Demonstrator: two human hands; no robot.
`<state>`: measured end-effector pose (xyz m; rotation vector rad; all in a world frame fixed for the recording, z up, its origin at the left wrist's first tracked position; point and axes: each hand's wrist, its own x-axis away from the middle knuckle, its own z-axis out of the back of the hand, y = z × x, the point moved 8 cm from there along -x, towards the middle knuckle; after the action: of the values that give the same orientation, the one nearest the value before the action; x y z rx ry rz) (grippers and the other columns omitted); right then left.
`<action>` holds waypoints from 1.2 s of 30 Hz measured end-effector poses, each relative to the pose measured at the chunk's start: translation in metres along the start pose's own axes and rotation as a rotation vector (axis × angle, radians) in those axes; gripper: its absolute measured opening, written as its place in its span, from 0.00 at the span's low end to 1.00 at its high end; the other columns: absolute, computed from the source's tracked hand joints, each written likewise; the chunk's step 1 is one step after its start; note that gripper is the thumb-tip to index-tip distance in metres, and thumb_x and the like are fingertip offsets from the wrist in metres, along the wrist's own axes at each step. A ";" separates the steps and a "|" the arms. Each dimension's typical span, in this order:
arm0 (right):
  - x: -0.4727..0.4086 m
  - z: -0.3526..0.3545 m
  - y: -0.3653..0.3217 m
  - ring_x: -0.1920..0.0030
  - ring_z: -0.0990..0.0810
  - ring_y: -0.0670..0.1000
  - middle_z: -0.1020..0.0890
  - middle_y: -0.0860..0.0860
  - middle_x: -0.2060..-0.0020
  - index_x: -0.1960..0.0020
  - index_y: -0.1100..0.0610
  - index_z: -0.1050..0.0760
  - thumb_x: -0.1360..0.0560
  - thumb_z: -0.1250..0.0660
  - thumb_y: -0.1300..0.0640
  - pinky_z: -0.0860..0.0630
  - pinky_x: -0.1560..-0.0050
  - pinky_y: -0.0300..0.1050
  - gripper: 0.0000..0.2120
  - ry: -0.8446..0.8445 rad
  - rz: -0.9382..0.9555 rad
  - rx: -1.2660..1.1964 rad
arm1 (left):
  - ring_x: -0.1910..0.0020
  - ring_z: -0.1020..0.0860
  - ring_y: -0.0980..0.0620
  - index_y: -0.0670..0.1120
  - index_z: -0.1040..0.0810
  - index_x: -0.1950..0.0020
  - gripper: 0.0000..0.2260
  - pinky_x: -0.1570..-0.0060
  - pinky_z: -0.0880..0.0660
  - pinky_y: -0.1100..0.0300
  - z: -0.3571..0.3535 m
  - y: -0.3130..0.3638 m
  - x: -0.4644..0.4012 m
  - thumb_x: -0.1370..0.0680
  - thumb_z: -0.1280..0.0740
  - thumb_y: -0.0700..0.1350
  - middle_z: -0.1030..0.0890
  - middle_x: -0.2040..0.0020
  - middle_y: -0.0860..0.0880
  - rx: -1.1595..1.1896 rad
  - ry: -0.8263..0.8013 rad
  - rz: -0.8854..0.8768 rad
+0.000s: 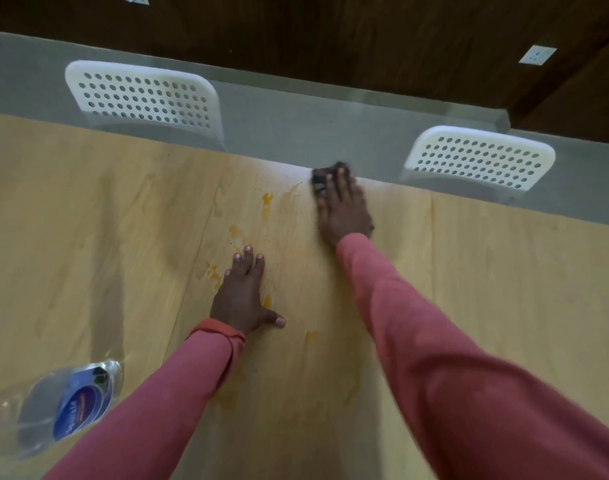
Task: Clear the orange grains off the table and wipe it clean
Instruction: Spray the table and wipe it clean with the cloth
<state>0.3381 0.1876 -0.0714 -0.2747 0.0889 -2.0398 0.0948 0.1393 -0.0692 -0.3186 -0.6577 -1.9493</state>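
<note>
On the light wooden table (88, 220) lie wet orange smears (267, 199), with more patches near my left hand and along the middle. My right hand (344, 209) lies flat with straight fingers on a dark cloth (319, 178) at the table's far edge, pressing it down. Only the cloth's far end shows past my fingers. My left hand (242, 296) rests flat on the table, fingers spread, holding nothing, among the orange patches.
A clear plastic bottle with a blue label (71, 403) lies at the near left of the table. Two white perforated chairs (147, 98) (479, 157) stand beyond the far edge on a grey floor. A dark wooden wall is behind.
</note>
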 end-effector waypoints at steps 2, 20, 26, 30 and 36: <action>0.047 -0.018 -0.044 0.19 0.59 0.55 0.55 0.54 0.19 0.18 0.55 0.54 0.15 0.57 0.46 0.58 0.20 0.52 0.28 -0.046 0.182 0.028 | 0.22 0.59 0.48 0.47 0.57 0.20 0.62 0.23 0.49 0.50 0.001 0.001 0.000 0.41 0.22 0.63 0.62 0.21 0.49 -0.013 0.006 -0.002; 0.041 -0.018 -0.034 0.19 0.60 0.56 0.57 0.55 0.19 0.18 0.55 0.55 0.16 0.56 0.46 0.58 0.20 0.53 0.29 -0.057 0.155 0.045 | 0.21 0.58 0.47 0.46 0.55 0.20 0.62 0.24 0.48 0.49 0.003 0.002 0.001 0.42 0.21 0.63 0.60 0.20 0.48 -0.011 0.004 -0.007; 0.197 -0.034 0.028 0.19 0.53 0.55 0.48 0.55 0.19 0.19 0.56 0.46 0.17 0.53 0.46 0.51 0.21 0.53 0.29 -0.026 0.232 0.007 | 0.22 0.58 0.48 0.47 0.56 0.20 0.62 0.24 0.48 0.49 0.004 0.005 0.004 0.41 0.21 0.63 0.60 0.20 0.48 -0.017 -0.001 -0.005; 0.130 -0.004 0.121 0.19 0.57 0.54 0.55 0.54 0.19 0.18 0.57 0.50 0.17 0.58 0.45 0.54 0.20 0.54 0.30 -0.029 -0.116 0.019 | 0.22 0.58 0.47 0.47 0.56 0.20 0.62 0.24 0.48 0.49 0.005 0.005 0.003 0.41 0.21 0.63 0.61 0.21 0.48 -0.015 -0.001 0.002; -0.007 0.009 0.026 0.19 0.59 0.55 0.57 0.55 0.19 0.18 0.54 0.56 0.16 0.56 0.47 0.55 0.20 0.55 0.29 0.007 -0.028 0.015 | 0.21 0.58 0.48 0.47 0.55 0.20 0.62 0.24 0.46 0.50 0.003 0.004 0.002 0.42 0.21 0.62 0.60 0.20 0.49 -0.019 0.007 -0.004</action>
<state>0.3662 0.1824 -0.0681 -0.2612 0.0746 -2.0685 0.0976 0.1386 -0.0642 -0.3219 -0.6357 -1.9604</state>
